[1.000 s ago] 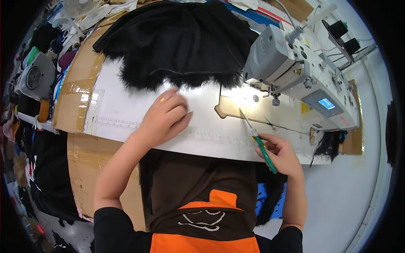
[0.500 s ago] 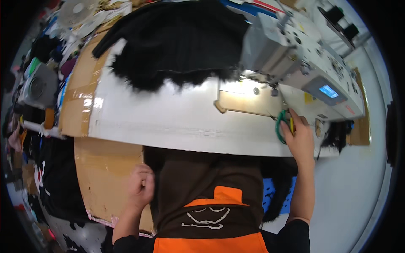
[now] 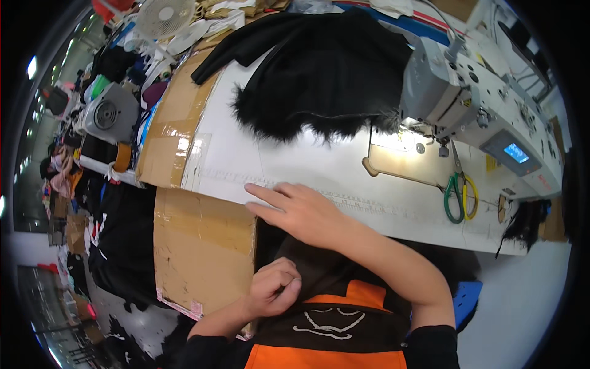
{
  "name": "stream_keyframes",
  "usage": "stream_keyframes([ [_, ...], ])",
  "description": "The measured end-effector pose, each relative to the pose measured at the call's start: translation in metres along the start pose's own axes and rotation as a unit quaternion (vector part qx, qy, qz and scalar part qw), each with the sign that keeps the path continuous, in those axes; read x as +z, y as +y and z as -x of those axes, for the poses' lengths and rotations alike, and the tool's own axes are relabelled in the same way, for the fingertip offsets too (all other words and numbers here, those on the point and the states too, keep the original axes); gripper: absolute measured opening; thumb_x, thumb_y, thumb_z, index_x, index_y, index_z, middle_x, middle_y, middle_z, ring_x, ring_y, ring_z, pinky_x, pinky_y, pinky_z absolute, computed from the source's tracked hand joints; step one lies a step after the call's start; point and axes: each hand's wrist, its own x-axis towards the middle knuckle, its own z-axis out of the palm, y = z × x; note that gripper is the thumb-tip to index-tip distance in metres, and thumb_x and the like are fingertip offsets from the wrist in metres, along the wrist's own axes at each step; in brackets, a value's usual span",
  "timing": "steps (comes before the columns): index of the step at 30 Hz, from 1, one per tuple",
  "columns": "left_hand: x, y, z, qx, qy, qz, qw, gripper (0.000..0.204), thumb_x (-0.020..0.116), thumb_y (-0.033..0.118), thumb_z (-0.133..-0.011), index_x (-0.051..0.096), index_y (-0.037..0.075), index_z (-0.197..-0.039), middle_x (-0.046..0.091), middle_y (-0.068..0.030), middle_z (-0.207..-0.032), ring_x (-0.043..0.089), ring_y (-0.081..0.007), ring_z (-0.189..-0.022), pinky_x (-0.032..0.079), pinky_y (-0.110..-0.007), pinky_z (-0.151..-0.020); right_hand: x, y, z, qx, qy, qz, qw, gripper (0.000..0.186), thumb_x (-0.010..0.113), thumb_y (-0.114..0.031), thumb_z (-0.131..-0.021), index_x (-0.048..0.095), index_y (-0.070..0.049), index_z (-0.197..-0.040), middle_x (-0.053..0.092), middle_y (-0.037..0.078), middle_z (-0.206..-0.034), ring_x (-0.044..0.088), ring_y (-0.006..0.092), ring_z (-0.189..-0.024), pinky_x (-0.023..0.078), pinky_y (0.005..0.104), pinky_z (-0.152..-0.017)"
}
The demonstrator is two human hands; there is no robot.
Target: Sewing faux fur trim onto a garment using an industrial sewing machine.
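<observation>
My right hand [image 3: 298,212] reaches across to the left over the front edge of the white table [image 3: 295,166], fingers stretched apart and holding nothing. Below it, close to my apron [image 3: 362,323], my left hand [image 3: 273,288] is closed with its fingers curled in; whatever it may hold is hidden. Scissors [image 3: 455,190] with one green and one yellow handle loop lie at the right of the table. A black garment [image 3: 332,67] with a shaggy fur edge is spread at the back, its right end beside the lit needle area of the sewing machine [image 3: 473,92].
Taped cardboard [image 3: 203,246] extends along the table's left side and below. Black fur scraps [image 3: 525,221] hang at the right end. A white fan [image 3: 163,18] and a grey box-shaped device [image 3: 110,114] stand among piled cloth at the left.
My right hand has let go of the scissors, now lying on the table, and swung left to the front edge. My left hand stays closed. The view has shifted left.
</observation>
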Motion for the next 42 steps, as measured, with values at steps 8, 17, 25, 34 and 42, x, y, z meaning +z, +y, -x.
stream_keyframes([
  [8, -0.001, 0.01, 0.071, -0.33, 0.101, 0.099, 0.933, 0.024, 0.051, 0.007, -0.113, 0.049, 0.006, -0.09, 0.055, -0.0049, -0.079, 0.046, -0.0131, -0.07, 0.042, -0.031, -0.068, 0.04, 0.111, -0.075, 0.085, -0.008, 0.106, 0.991, 0.021, 0.065, -0.023, -0.101, 0.073, -0.008, -0.114, 0.072, 0.007, -0.133, 0.066, 0.03, -0.118, 0.053, 0.0448, -0.105],
  [17, -0.03, 0.003, 0.093, -0.393, 0.145, 0.014, 0.908, 0.033, 0.049, 0.01, -0.115, 0.042, 0.009, -0.084, 0.047, 0.001, -0.071, 0.038, -0.007, -0.064, 0.035, -0.026, -0.059, 0.032, 0.117, -0.088, 0.135, -0.051, -0.055, 0.988, 0.025, 0.062, -0.026, -0.108, 0.078, -0.013, -0.122, 0.077, 0.005, -0.127, 0.066, 0.0328, -0.124, 0.045, 0.0465, -0.117],
  [25, -0.027, -0.012, 0.122, -0.507, 0.185, -0.021, 0.842, 0.036, 0.054, 0.016, -0.115, 0.047, 0.008, -0.08, 0.051, 0.0004, -0.067, 0.045, -0.0066, -0.061, 0.04, -0.026, -0.057, 0.038, 0.139, -0.097, 0.221, -0.023, -0.189, 0.957, 0.022, 0.067, -0.026, -0.102, 0.081, -0.018, -0.117, 0.077, 0.008, -0.121, 0.067, 0.0325, -0.121, 0.046, 0.0472, -0.114],
  [34, -0.046, -0.02, 0.067, -0.3, 0.074, -0.289, 0.906, 0.022, 0.069, 0.014, -0.108, 0.069, -0.002, -0.123, 0.074, -0.0104, -0.105, 0.068, -0.0179, -0.097, 0.053, -0.033, -0.092, 0.032, 0.064, -0.025, 0.043, 0.017, 0.033, 0.998, 0.033, 0.07, -0.025, -0.099, 0.073, -0.021, -0.131, 0.065, 0.006, -0.145, 0.06, 0.0309, -0.127, 0.047, 0.0481, -0.106],
  [42, -0.048, -0.019, -0.065, -0.044, 0.022, -0.4, 0.915, 0.036, 0.077, -0.001, -0.093, 0.068, -0.001, -0.128, 0.07, -0.0171, -0.118, 0.066, -0.0351, -0.114, 0.052, -0.042, -0.1, -0.11, 0.057, 0.119, 0.324, 0.111, 0.066, 0.937, 0.016, 0.073, -0.018, -0.096, 0.075, -0.008, -0.109, 0.072, 0.012, -0.108, 0.069, 0.032, -0.103, 0.056, 0.0436, -0.088],
])
